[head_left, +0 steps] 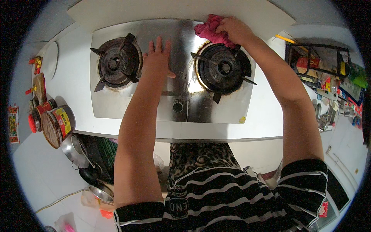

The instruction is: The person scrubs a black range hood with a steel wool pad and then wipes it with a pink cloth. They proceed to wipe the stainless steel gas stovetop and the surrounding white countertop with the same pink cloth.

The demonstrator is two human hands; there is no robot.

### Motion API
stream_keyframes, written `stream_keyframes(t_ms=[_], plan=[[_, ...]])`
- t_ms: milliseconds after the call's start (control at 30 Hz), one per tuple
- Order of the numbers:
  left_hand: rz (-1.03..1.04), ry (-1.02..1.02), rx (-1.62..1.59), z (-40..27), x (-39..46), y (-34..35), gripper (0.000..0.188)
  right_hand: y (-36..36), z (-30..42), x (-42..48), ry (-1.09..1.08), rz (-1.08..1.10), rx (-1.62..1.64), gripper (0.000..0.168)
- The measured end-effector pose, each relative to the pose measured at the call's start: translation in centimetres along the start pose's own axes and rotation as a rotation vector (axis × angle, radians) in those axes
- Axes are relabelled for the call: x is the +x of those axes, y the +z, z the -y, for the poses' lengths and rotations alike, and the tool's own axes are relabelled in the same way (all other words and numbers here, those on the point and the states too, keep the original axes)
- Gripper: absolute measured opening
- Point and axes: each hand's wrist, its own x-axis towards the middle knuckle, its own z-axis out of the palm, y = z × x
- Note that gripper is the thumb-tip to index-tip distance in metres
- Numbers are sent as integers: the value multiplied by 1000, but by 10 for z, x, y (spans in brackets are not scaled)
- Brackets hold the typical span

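Observation:
A stainless-steel two-burner gas stove (139, 107) lies on a white counter before me. My right hand (234, 30) grips a crumpled pink cloth (213, 30) at the stove's back edge, just behind the right burner (226, 67). The cloth hangs over that burner's rear rim, which has brown stains around it. My left hand (158, 61) rests palm down with fingers spread on the steel between the burners, close beside the left burner (114, 64). A control knob (177, 106) sits near the front middle; my left forearm covers part of the stove's front left.
On the counter's left stand a large tub with a brown lid (61, 123) and a red-lidded jar (34, 120). Metal pans (76, 152) are below them. A black wire rack (316, 59) with packages stands at right. A pale panel (179, 10) rises behind the stove.

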Motion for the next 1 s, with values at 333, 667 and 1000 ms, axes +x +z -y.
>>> stream_keyframes(t_ms=[333,667,1000], plan=[[-174,46,-487,-40,32,-30,48,6,-18,-14,125,-7,334,45],[-462,485,-266,-147,-18,-52,37,12,-51,-71,400,79,488,49],[-409,286,-280,-148,-53,-29,44,29,-26,-134,502,54,313,41]])
